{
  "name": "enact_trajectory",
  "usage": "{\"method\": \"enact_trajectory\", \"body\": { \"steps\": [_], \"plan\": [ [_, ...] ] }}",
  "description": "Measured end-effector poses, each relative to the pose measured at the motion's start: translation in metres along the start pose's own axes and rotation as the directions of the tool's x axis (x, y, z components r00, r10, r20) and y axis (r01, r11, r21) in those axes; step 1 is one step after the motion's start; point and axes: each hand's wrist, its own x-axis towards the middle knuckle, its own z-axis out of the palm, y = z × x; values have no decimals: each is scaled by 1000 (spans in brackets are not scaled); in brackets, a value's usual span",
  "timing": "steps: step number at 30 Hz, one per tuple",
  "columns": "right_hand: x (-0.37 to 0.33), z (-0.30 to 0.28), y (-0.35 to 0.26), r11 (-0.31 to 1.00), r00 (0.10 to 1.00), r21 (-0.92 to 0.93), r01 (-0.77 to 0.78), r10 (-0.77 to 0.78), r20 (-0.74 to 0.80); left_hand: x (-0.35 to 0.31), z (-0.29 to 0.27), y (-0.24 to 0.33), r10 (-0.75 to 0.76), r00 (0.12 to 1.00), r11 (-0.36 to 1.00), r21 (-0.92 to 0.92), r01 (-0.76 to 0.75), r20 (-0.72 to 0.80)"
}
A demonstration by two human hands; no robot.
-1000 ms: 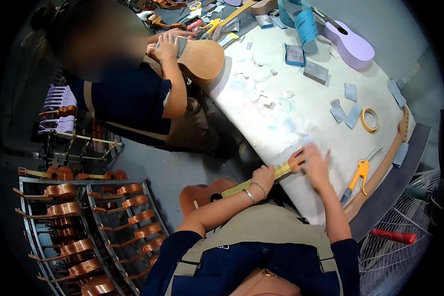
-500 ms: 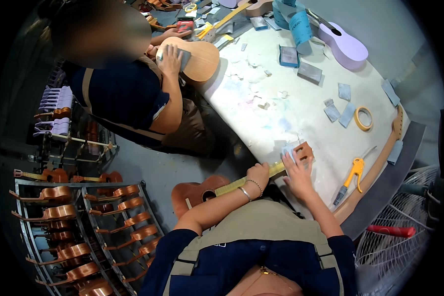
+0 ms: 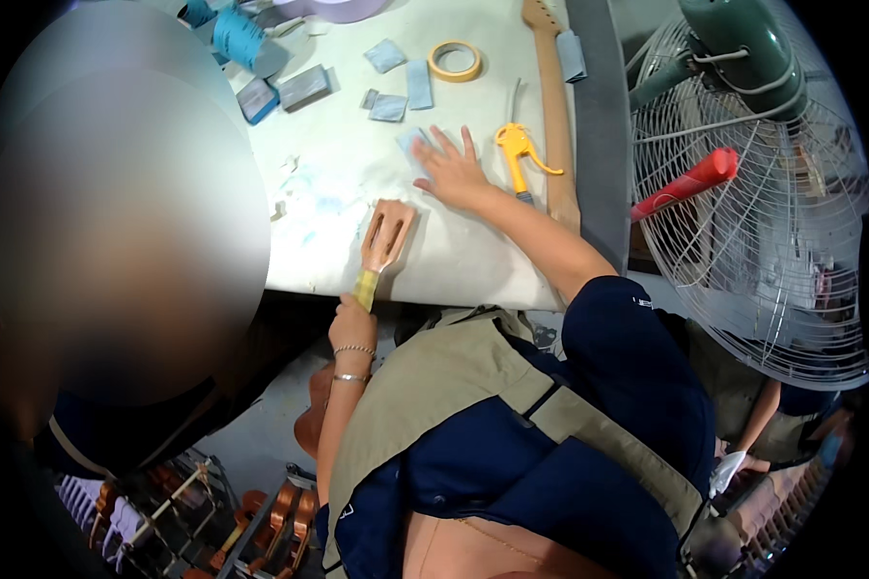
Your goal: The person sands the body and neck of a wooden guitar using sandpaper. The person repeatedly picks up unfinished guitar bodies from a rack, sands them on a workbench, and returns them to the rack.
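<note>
My left hand (image 3: 353,326) is closed around the neck of a brown ukulele (image 3: 387,234). Yellow tape covers the neck where it shows. Its slotted headstock points away from me over the near edge of the table, while the body is mostly hidden below by my arm and apron. Farther right, my right hand (image 3: 451,175) is spread out over the white tabletop. Its fingers are apart, and the thumb side lies at a light blue piece of sandpaper (image 3: 412,141) that is partly covered by the fingers.
Beyond lie more sandpaper pieces (image 3: 420,85), a yellow tape roll (image 3: 455,61) and a grey sanding block (image 3: 305,89). A yellow air blow gun (image 3: 518,145) rests beside a long wooden neck (image 3: 556,116). A large fan (image 3: 753,241) stands right; another person (image 3: 126,222) is close at left.
My right hand has left the headstock and reached out over the table to the sandpaper. My left hand still grips the neck. The view has swung to the right.
</note>
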Motion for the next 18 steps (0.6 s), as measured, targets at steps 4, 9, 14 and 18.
{"method": "enact_trajectory", "body": {
  "steps": [4,9,14,18],
  "plan": [
    [5,-35,15,900,869,84,-428,435,-236,-22,-6,-19,-149,988,983,-116,143,-39],
    [-49,-8,38,620,639,-241,-747,769,-3,-96,21,-71,-389,903,853,-442,279,-181],
    [-53,-19,52,616,646,-256,-745,762,-46,-182,52,-110,-683,631,700,-578,420,-368],
    [-43,-88,-11,878,924,385,-286,359,-133,-263,41,-108,-849,313,526,-745,412,-426]
  ]
}}
